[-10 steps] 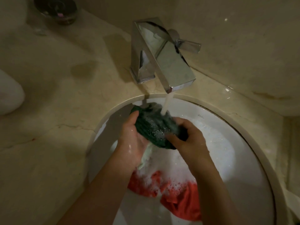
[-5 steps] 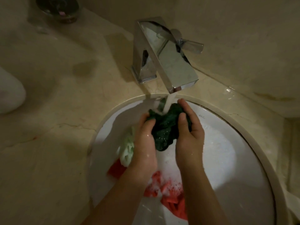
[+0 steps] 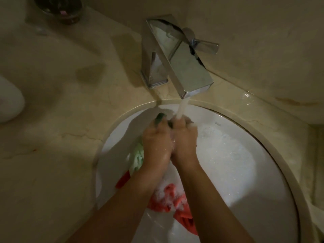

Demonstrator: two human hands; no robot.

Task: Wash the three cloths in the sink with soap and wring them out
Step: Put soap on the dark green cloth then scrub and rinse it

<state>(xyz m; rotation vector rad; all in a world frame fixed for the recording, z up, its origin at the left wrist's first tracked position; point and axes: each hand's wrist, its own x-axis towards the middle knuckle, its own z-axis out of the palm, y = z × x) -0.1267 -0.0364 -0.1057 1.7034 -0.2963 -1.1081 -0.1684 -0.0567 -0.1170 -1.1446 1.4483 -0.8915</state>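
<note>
My left hand (image 3: 156, 142) and my right hand (image 3: 184, 139) are pressed together over the white sink (image 3: 259, 181), both squeezing the dark green cloth (image 3: 159, 118). Only a small tip of that cloth shows above my left fingers. Water runs from the chrome tap (image 3: 182, 67) onto my hands. A light green cloth (image 3: 137, 159) lies under my left wrist. A red cloth (image 3: 177, 202) sits in soapy foam below my forearms, partly hidden by them.
Beige marble counter (image 3: 61, 137) surrounds the sink, with a wall close behind the tap. A dark glass dish (image 3: 59, 7) stands at the back left, and a white rounded object (image 3: 9, 102) lies at the left edge. The tap lever (image 3: 205, 44) points right.
My hands have closed together around the dark green cloth, which was bunched openly between them before. It is now almost wholly hidden. The hands sit slightly lower under the stream.
</note>
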